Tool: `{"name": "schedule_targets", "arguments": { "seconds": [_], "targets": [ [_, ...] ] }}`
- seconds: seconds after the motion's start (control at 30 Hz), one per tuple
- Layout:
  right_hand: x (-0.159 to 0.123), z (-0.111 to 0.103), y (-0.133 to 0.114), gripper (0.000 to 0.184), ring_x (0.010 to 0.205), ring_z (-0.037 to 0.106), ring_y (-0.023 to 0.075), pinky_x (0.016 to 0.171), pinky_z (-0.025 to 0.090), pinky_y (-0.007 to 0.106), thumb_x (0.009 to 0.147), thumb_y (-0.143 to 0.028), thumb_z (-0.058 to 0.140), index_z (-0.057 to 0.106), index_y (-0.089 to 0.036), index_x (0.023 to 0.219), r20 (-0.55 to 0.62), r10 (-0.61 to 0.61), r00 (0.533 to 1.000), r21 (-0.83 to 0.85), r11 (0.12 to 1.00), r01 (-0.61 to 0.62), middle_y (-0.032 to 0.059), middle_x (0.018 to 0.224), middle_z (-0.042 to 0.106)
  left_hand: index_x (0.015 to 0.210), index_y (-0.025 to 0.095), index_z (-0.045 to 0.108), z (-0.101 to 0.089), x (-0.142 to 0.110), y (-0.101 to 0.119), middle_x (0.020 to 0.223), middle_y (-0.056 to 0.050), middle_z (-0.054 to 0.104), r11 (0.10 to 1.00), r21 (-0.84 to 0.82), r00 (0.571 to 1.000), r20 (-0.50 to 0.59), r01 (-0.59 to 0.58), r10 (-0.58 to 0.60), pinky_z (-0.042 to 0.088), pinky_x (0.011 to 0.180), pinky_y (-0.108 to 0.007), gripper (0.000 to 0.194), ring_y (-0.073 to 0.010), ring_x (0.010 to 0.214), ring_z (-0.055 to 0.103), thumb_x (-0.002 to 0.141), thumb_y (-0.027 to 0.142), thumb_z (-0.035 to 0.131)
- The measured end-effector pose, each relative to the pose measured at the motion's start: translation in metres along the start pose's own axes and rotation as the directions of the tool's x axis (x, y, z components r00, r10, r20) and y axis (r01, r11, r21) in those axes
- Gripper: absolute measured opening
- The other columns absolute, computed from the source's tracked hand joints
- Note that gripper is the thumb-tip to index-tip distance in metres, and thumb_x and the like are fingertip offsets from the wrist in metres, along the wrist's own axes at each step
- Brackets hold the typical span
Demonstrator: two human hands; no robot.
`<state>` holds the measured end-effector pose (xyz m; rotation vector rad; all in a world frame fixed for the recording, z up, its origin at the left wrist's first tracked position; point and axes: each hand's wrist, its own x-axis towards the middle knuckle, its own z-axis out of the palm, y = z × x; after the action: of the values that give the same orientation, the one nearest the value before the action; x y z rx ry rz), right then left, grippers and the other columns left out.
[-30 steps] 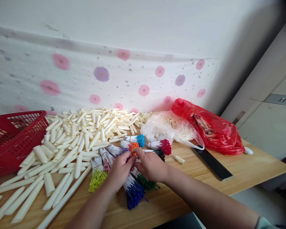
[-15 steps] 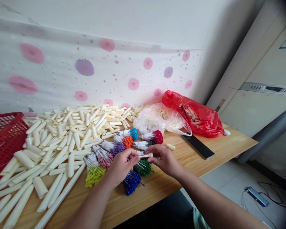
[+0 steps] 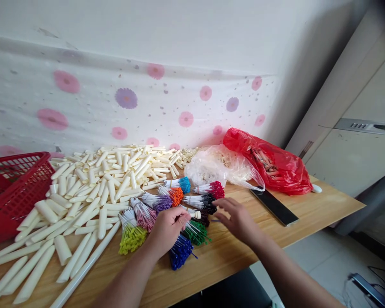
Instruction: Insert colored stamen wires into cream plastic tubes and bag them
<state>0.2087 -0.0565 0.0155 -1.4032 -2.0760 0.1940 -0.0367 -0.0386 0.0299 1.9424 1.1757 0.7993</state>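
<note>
In the middle of the head view, my left hand [image 3: 170, 226] is closed, pinching a small cream plug-shaped piece [image 3: 196, 215] with a thin shaft and a wider ringed end. My right hand [image 3: 239, 220] is apart from it to the right, low over the table, fingers loosely bent and apart. Nothing shows in its fingers. Around my hands lie bundles of thin white stems with coloured tips: black [image 3: 200, 201], green [image 3: 197, 232], dark blue [image 3: 181, 251], purple [image 3: 157, 201], pink [image 3: 143, 214] and yellow-green [image 3: 131, 233].
Many cream tubes [image 3: 102, 192] are heaped on the wooden table [image 3: 231, 252], left and back. A red basket [image 3: 22, 188] stands at far left. At right are a clear plastic bag [image 3: 208, 164], a red bag [image 3: 288, 171] and a black phone [image 3: 274, 207].
My right hand has let go of the piece and moved right; my left hand keeps it. A small cream tube piece by my right hand is no longer visible. The view has shifted slightly.
</note>
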Motion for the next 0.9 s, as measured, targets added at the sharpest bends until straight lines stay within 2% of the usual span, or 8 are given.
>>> {"name": "schedule_targets", "arguments": {
  "seconds": [0.1,0.17,0.27,0.37,0.5,0.63,0.77,0.9],
  "targets": [
    [0.003,-0.010,0.034,0.027,0.107,0.056,0.0260,0.095,0.041,0.041,0.087,-0.028,0.053,0.063,-0.015,0.108,-0.047,0.145,0.988,-0.240,0.959,-0.152,0.0138,0.114,0.063,0.067,0.018,0.058,0.000,0.003,-0.005,0.056,0.002,0.055,0.998,0.062,0.998,-0.063,-0.011,0.015,0.038,0.058,-0.023,0.033,-0.0133,0.056,0.053,0.088,0.039,0.043],
    [0.005,-0.011,0.052,0.027,0.106,0.056,0.0278,0.094,0.041,0.043,0.084,-0.023,0.054,0.064,-0.013,0.108,-0.036,0.214,0.976,-0.277,0.936,-0.215,0.0155,0.112,0.063,0.070,0.019,0.060,0.001,0.005,-0.010,0.061,0.001,0.059,0.988,0.149,0.995,-0.093,-0.028,0.042,0.039,0.062,-0.025,0.029,-0.0148,0.060,0.055,0.087,0.036,0.044],
    [0.006,-0.004,0.068,0.029,0.099,0.059,0.0264,0.090,0.043,0.039,0.081,-0.017,0.053,0.065,-0.013,0.107,0.012,0.256,0.967,-0.272,0.931,-0.243,0.0147,0.104,0.066,0.078,0.020,0.064,0.002,0.011,-0.015,0.077,-0.003,0.066,0.961,0.271,0.991,-0.098,-0.059,0.088,0.041,0.069,-0.026,0.024,-0.0172,0.073,0.059,0.086,0.032,0.046],
    [0.006,0.004,0.075,0.030,0.094,0.060,0.0245,0.087,0.044,0.036,0.081,-0.014,0.049,0.065,-0.013,0.106,0.022,0.271,0.962,-0.234,0.937,-0.259,0.0141,0.099,0.066,0.086,0.020,0.066,0.000,0.020,-0.014,0.088,-0.005,0.068,0.930,0.364,0.992,-0.092,-0.047,0.086,0.041,0.075,-0.027,0.027,-0.0189,0.083,0.060,0.089,0.030,0.042],
    [0.003,0.004,0.083,0.033,0.096,0.059,0.0245,0.087,0.044,0.037,0.087,-0.016,0.038,0.060,-0.010,0.111,-0.059,0.278,0.959,-0.115,0.952,-0.283,0.0170,0.105,0.062,0.089,0.021,0.068,-0.005,0.041,-0.005,0.091,-0.005,0.068,0.856,0.517,0.998,-0.055,-0.007,0.042,0.041,0.074,-0.028,0.029,-0.0201,0.085,0.061,0.089,0.028,0.040],
    [-0.002,0.001,0.087,0.031,0.094,0.060,0.0214,0.085,0.047,0.035,0.089,-0.019,0.034,0.060,-0.011,0.103,-0.131,0.251,0.959,0.034,0.968,-0.249,0.0146,0.104,0.063,0.083,0.022,0.069,-0.002,0.067,0.001,0.089,-0.003,0.069,0.832,0.554,0.997,-0.066,0.006,0.037,0.040,0.072,-0.026,0.025,-0.0191,0.084,0.061,0.087,0.027,0.045],
    [-0.006,0.002,0.083,0.027,0.083,0.061,0.0198,0.074,0.050,0.032,0.089,-0.025,0.039,0.061,-0.014,0.102,-0.140,0.212,0.967,0.120,0.973,-0.196,0.0105,0.092,0.064,0.075,0.020,0.069,0.006,0.093,0.006,0.080,-0.005,0.067,0.817,0.577,0.995,-0.092,0.023,0.036,0.038,0.067,-0.028,0.023,-0.0206,0.077,0.060,0.084,0.028,0.050],
    [-0.007,0.004,0.078,0.028,0.073,0.060,0.0173,0.068,0.050,0.029,0.089,-0.029,0.044,0.060,-0.016,0.108,-0.145,0.203,0.968,0.185,0.967,-0.175,0.0070,0.085,0.062,0.074,0.019,0.069,0.020,0.114,0.022,0.079,-0.006,0.066,0.821,0.570,0.996,-0.051,-0.034,0.077,0.037,0.065,-0.027,0.022,-0.0200,0.077,0.058,0.083,0.029,0.052]
  ]
}}
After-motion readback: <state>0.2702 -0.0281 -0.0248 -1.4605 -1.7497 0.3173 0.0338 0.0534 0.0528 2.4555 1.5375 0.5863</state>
